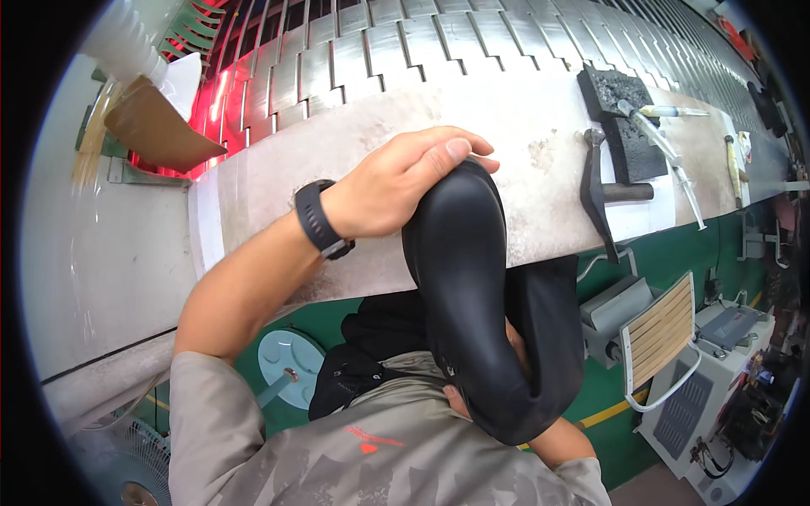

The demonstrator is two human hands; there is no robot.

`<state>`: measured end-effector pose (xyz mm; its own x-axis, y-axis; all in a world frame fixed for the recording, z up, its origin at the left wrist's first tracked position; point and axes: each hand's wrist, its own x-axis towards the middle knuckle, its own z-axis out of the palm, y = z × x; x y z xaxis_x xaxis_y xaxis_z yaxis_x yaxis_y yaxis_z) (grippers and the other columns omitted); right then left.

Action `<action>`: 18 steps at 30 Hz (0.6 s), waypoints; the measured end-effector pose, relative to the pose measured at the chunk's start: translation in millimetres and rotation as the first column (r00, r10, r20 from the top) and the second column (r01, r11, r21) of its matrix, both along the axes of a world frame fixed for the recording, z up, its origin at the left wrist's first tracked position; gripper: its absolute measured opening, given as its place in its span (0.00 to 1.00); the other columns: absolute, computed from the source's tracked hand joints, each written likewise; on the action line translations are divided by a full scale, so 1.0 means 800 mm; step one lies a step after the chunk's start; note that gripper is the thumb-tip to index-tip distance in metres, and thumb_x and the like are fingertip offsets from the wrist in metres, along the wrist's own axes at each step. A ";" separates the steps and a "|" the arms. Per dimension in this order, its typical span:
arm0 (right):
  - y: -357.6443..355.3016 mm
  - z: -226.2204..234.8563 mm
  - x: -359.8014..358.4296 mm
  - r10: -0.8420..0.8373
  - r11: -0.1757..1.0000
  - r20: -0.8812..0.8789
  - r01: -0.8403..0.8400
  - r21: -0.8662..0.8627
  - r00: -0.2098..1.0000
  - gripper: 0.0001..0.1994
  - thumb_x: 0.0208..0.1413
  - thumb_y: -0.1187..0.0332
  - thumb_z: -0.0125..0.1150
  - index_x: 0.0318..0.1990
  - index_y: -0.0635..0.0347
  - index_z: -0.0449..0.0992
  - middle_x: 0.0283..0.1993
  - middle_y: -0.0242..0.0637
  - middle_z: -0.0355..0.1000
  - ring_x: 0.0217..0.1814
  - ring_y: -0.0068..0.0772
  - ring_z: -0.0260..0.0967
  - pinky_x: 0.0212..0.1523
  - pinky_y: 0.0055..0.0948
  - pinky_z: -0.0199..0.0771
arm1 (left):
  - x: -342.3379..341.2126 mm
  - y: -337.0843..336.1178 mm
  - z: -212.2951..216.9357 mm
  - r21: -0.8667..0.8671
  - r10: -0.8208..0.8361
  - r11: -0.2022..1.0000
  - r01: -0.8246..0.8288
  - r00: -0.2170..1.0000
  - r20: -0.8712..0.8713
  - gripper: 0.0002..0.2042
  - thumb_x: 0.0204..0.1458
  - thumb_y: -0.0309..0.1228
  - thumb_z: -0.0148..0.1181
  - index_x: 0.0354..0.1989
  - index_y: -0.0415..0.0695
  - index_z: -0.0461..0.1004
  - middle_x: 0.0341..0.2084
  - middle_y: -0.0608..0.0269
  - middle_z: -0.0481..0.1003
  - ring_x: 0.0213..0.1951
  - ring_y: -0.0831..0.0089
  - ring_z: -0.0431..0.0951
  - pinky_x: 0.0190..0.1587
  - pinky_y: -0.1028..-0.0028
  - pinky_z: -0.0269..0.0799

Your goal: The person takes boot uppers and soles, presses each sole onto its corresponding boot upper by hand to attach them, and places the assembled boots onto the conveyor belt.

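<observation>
A glossy black boot point(460, 244) stands angled in front of my torso, its rounded toe at the table edge and its heel near my belly. The shaft point(547, 337) folds back upward on the right. My left hand point(396, 181), with a black watch on the wrist, is closed over the toe, thumb on top and fingers curled round the far side. Low against my shirt, my right hand point(456, 401) is mostly hidden behind the boot. Its fingers wrap the underside near the heel, and a bit of skin shows between foot and shaft.
On the pale worktop point(354, 143) at right lie a hammer point(597, 194), black foam-like blocks point(620, 126) and several syringes point(662, 143). Metal conveyor slats point(439, 46) run behind. A blue round stool point(291, 367), a fan point(131, 464), a slatted chair point(662, 341) and a machine point(696, 405) surround me.
</observation>
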<state>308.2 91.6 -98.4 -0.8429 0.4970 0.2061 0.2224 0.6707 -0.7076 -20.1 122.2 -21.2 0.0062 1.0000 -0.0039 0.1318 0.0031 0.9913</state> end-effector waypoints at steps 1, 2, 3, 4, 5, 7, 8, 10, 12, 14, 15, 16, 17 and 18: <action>-0.002 0.001 0.001 0.009 1.000 -0.002 -0.009 0.002 1.000 0.28 0.68 0.63 0.57 0.73 0.66 0.68 0.69 0.52 0.70 0.70 0.46 0.69 0.72 0.41 0.65 | -0.004 0.001 -0.006 -0.051 0.006 0.999 -0.001 0.996 0.085 0.27 0.78 0.45 0.37 0.66 0.33 0.70 0.61 0.43 0.78 0.63 0.64 0.79 0.66 0.65 0.74; -0.002 0.003 0.002 0.016 1.000 -0.005 -0.016 -0.009 1.000 0.28 0.69 0.63 0.56 0.73 0.66 0.68 0.69 0.52 0.71 0.69 0.45 0.70 0.72 0.40 0.66 | -0.005 -0.001 -0.011 -0.101 0.015 0.995 0.002 0.985 0.169 0.29 0.78 0.48 0.36 0.68 0.33 0.69 0.60 0.45 0.79 0.62 0.65 0.79 0.66 0.65 0.74; -0.004 0.003 0.004 0.018 1.000 -0.005 -0.018 -0.014 1.000 0.28 0.69 0.64 0.56 0.73 0.66 0.68 0.69 0.52 0.71 0.69 0.45 0.70 0.72 0.40 0.66 | 0.003 -0.002 -0.014 -0.177 0.095 0.984 -0.032 0.930 0.356 0.33 0.78 0.52 0.33 0.69 0.32 0.67 0.61 0.42 0.78 0.62 0.60 0.79 0.66 0.62 0.75; -0.005 0.006 0.007 0.021 1.000 -0.003 -0.021 -0.013 1.000 0.27 0.69 0.64 0.56 0.73 0.66 0.68 0.69 0.52 0.71 0.69 0.45 0.70 0.72 0.40 0.67 | 0.008 -0.002 -0.014 -0.160 0.083 0.987 -0.025 0.928 0.362 0.33 0.78 0.52 0.33 0.69 0.32 0.67 0.61 0.42 0.78 0.62 0.60 0.79 0.66 0.62 0.75; -0.007 0.009 0.010 0.020 1.000 0.000 -0.020 -0.019 1.000 0.27 0.69 0.64 0.55 0.73 0.66 0.68 0.68 0.52 0.71 0.69 0.45 0.70 0.72 0.40 0.67 | 0.013 -0.002 -0.014 -0.232 0.147 0.973 -0.012 0.805 0.575 0.34 0.77 0.53 0.33 0.70 0.32 0.67 0.62 0.41 0.77 0.62 0.58 0.79 0.66 0.60 0.76; -0.009 0.014 0.014 0.026 0.999 -0.001 -0.026 -0.039 1.000 0.27 0.70 0.64 0.55 0.72 0.67 0.69 0.68 0.52 0.72 0.68 0.44 0.71 0.71 0.39 0.68 | 0.015 -0.003 -0.019 -0.278 0.203 0.960 0.025 0.622 0.756 0.32 0.77 0.51 0.36 0.71 0.32 0.64 0.63 0.37 0.75 0.63 0.50 0.79 0.65 0.58 0.78; -0.007 0.018 0.013 0.026 0.999 -0.006 -0.026 -0.045 1.000 0.27 0.70 0.64 0.55 0.72 0.67 0.69 0.68 0.52 0.72 0.68 0.44 0.71 0.71 0.39 0.68 | 0.012 -0.006 -0.022 -0.268 0.194 0.963 0.029 0.616 0.763 0.32 0.77 0.51 0.36 0.71 0.32 0.64 0.63 0.37 0.75 0.63 0.50 0.79 0.65 0.58 0.78; -0.003 0.026 0.010 0.024 0.998 -0.013 -0.025 -0.051 1.000 0.26 0.71 0.65 0.54 0.72 0.67 0.69 0.68 0.52 0.72 0.68 0.43 0.72 0.71 0.39 0.69 | 0.006 -0.009 -0.022 -0.177 0.159 0.982 -0.066 0.796 0.584 0.28 0.77 0.47 0.40 0.69 0.33 0.67 0.60 0.39 0.77 0.61 0.55 0.81 0.63 0.60 0.79; 0.001 0.039 0.005 0.018 0.998 -0.032 -0.020 -0.059 0.999 0.26 0.71 0.65 0.54 0.72 0.67 0.69 0.67 0.52 0.72 0.67 0.43 0.72 0.70 0.38 0.69 | -0.004 -0.011 -0.032 -0.198 0.192 0.976 -0.095 0.810 0.554 0.26 0.77 0.45 0.42 0.67 0.33 0.70 0.58 0.41 0.79 0.59 0.58 0.82 0.62 0.61 0.79; 0.005 0.054 0.000 0.010 0.998 -0.046 -0.013 -0.065 0.999 0.25 0.71 0.65 0.53 0.72 0.68 0.69 0.67 0.52 0.73 0.67 0.42 0.73 0.70 0.38 0.70 | -0.011 -0.011 -0.048 -0.209 0.218 0.970 -0.124 0.823 0.525 0.24 0.77 0.43 0.44 0.64 0.33 0.72 0.56 0.43 0.80 0.57 0.61 0.82 0.62 0.63 0.79; 0.008 0.063 -0.003 0.005 0.998 -0.059 -0.009 -0.066 0.998 0.25 0.72 0.65 0.53 0.72 0.68 0.69 0.67 0.52 0.73 0.67 0.42 0.73 0.70 0.38 0.70 | -0.013 -0.013 -0.056 -0.213 0.239 0.966 -0.149 0.829 0.505 0.23 0.77 0.43 0.45 0.62 0.34 0.75 0.54 0.46 0.82 0.54 0.64 0.83 0.60 0.64 0.79; 0.012 0.076 -0.005 -0.011 0.998 -0.070 0.006 -0.061 0.998 0.25 0.72 0.65 0.52 0.72 0.68 0.69 0.67 0.52 0.73 0.66 0.42 0.73 0.70 0.37 0.71 | -0.013 -0.012 -0.062 -0.215 0.251 0.963 -0.164 0.835 0.490 0.23 0.77 0.43 0.46 0.59 0.34 0.77 0.51 0.49 0.83 0.52 0.68 0.83 0.59 0.66 0.80; 0.015 0.089 -0.008 -0.026 0.998 -0.083 0.022 -0.054 0.996 0.25 0.72 0.66 0.52 0.72 0.68 0.69 0.66 0.52 0.73 0.66 0.42 0.74 0.70 0.37 0.71 | -0.009 -0.011 -0.062 -0.226 0.274 0.957 -0.183 0.828 0.489 0.23 0.77 0.44 0.46 0.58 0.35 0.78 0.48 0.54 0.83 0.49 0.70 0.83 0.57 0.68 0.80; 0.023 0.106 -0.011 -0.045 0.999 -0.101 0.042 -0.030 0.994 0.25 0.72 0.66 0.52 0.72 0.68 0.69 0.66 0.52 0.74 0.66 0.41 0.74 0.69 0.37 0.71 | -0.007 -0.009 -0.061 -0.229 0.262 0.959 -0.167 0.828 0.496 0.26 0.77 0.48 0.44 0.59 0.36 0.78 0.48 0.55 0.83 0.49 0.72 0.83 0.56 0.69 0.79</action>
<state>299.1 109.7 -13.7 -0.7958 0.5395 0.2751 0.1773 0.6418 -0.7461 -25.8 115.4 -69.9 -0.1594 0.9601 -0.2296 -0.4224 0.1439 0.8949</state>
